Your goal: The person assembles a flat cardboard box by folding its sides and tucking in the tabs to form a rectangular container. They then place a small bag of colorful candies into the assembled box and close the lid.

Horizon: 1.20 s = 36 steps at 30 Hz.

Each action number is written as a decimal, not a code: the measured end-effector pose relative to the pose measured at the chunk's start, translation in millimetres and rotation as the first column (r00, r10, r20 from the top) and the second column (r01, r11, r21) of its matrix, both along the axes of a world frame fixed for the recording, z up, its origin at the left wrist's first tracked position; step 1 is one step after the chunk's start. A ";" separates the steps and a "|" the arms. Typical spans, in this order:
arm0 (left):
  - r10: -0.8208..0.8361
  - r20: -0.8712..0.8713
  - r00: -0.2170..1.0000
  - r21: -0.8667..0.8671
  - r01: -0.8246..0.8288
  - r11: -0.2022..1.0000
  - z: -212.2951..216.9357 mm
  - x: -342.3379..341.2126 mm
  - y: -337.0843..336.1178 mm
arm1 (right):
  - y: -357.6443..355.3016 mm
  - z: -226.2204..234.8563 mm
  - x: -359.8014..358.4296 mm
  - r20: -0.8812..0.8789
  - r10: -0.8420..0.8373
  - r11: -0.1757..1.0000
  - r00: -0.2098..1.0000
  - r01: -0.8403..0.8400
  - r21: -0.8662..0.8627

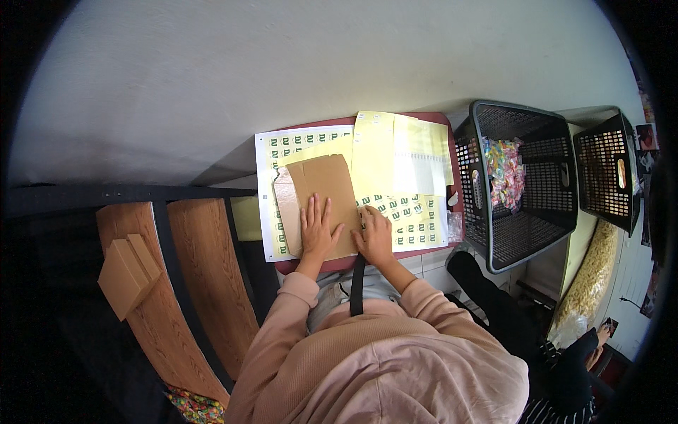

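My left hand (319,230) lies flat with its fingers spread on a brown piece of cardboard (323,178), holding it down. The cardboard's left edge shows a torn, paler strip. At its right edge my right hand (374,237) is closed, fingers curled and thumb near the cardboard; whatever it pinches is too small to make out. Under both lie sticker sheets (422,230) with rows of green printed marks. Pale yellow backing sheets (371,155) cover the far right part of them.
The sheets rest on a small red table (429,118). To the right stands a dark plastic basket (530,237) with colourful wrapped pieces (503,169), then a second basket (604,155). A cardboard box (127,279) sits on a wooden bench (173,321) at left. Another person (568,374) is at lower right.
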State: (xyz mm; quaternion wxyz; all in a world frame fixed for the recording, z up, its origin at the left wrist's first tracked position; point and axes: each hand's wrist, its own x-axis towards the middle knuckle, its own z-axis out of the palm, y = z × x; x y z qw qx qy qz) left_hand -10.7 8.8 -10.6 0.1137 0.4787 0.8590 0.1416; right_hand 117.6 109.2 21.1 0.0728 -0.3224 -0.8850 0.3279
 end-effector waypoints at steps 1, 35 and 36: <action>0.002 -0.006 1.000 -0.003 -0.002 1.000 0.6 0.2 1.4 | -2.8 -0.4 -1.8 0.046 0.068 0.994 0.997 -0.072 0.088; -0.046 -0.011 0.999 -0.018 0.046 0.999 -4.5 -5.0 2.2 | 39.2 -28.2 -97.6 0.300 0.109 0.896 0.948 -0.224 0.382; -0.046 -0.011 0.999 -0.019 0.045 0.999 -5.4 -4.9 1.6 | 38.8 -29.0 -97.3 0.307 0.111 0.904 0.945 -0.224 0.364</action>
